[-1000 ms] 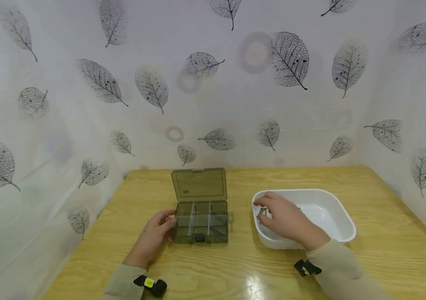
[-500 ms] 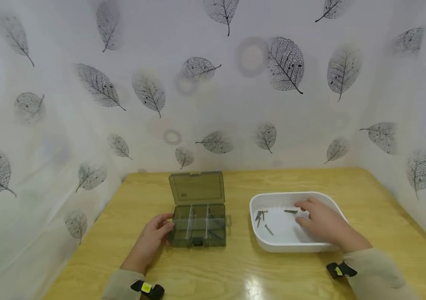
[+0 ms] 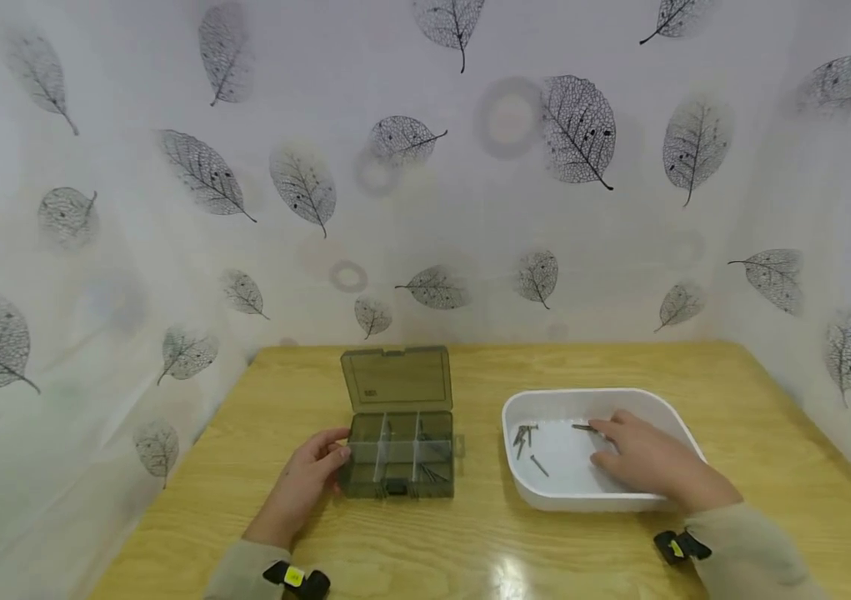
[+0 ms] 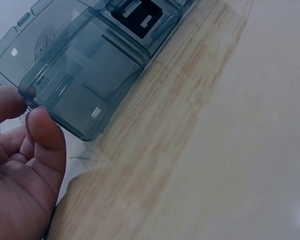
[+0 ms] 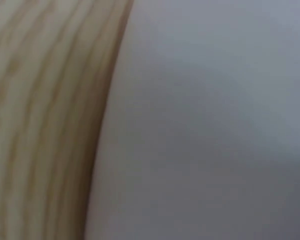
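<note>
A smoky, see-through compartment box point(image 3: 397, 468) stands with its lid point(image 3: 397, 380) raised. Screws point(image 3: 433, 473) lie in its right-hand compartments. My left hand point(image 3: 303, 483) holds the box by its left edge; the left wrist view has thumb point(image 4: 44, 127) and index finger at that corner. Over the right part of a white tray point(image 3: 545, 502), my right hand point(image 3: 646, 457) reaches down, index fingertip right at a dark screw point(image 3: 583, 427), thumb apart from it. More screws point(image 3: 526, 437) lie at the tray's left, with a single screw point(image 3: 539, 466) nearer the middle. The right wrist view misses the hand.
Both containers stand on a wood-grain table point(image 3: 485, 542), a gap between them. A pale leaf-print sheet point(image 3: 463, 200) encloses the back and sides. Black wrist cameras point(image 3: 297, 579) sit on both sleeves.
My right hand has moved from the tray's left end to its right part, uncovering the screws at left, then lowered to the dark screw. My left hand stays at the box.
</note>
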A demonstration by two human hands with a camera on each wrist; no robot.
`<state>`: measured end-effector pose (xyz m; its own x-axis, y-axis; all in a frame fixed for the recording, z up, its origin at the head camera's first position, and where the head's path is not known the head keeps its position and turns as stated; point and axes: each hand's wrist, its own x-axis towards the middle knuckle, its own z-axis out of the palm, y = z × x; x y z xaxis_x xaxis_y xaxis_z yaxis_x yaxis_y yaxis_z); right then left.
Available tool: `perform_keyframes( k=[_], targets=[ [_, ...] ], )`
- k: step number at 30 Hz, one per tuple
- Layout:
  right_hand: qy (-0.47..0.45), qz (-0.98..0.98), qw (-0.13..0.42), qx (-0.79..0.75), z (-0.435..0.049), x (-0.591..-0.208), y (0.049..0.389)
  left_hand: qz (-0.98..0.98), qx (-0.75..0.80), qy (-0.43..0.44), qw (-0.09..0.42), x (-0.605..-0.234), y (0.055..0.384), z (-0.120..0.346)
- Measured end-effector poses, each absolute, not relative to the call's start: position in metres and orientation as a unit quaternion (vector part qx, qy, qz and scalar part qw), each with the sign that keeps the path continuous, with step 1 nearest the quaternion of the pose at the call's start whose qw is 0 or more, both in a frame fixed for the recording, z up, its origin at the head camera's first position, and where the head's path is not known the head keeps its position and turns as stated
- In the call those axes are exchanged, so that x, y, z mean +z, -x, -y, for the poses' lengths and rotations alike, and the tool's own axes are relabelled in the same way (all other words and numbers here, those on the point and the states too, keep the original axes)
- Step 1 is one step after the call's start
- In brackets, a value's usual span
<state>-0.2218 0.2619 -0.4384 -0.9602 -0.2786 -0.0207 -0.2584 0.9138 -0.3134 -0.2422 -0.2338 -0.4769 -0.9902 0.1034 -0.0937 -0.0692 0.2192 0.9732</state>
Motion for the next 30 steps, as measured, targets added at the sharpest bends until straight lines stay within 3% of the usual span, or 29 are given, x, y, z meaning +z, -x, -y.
perform_keyframes(
  k=[9, 20, 30],
  targets=[
    [0.147, -0.980, -0.006, -0.133, -0.2611, -0.4416, 0.2245, -0.780, 0.621, -0.004, 0.072, -0.4741, 0.2417, 0.2340],
    [0.138, -0.984, 0.030, -0.113, -0.2610, -0.4408, 0.2229, -0.776, 0.626, -0.011, 0.075, -0.4818, 0.2393, 0.2344],
    [0.116, -0.987, 0.015, -0.114, -0.2575, -0.4344, 0.2246, -0.782, 0.619, -0.020, 0.065, -0.4788, 0.2435, 0.2343]
  ],
)
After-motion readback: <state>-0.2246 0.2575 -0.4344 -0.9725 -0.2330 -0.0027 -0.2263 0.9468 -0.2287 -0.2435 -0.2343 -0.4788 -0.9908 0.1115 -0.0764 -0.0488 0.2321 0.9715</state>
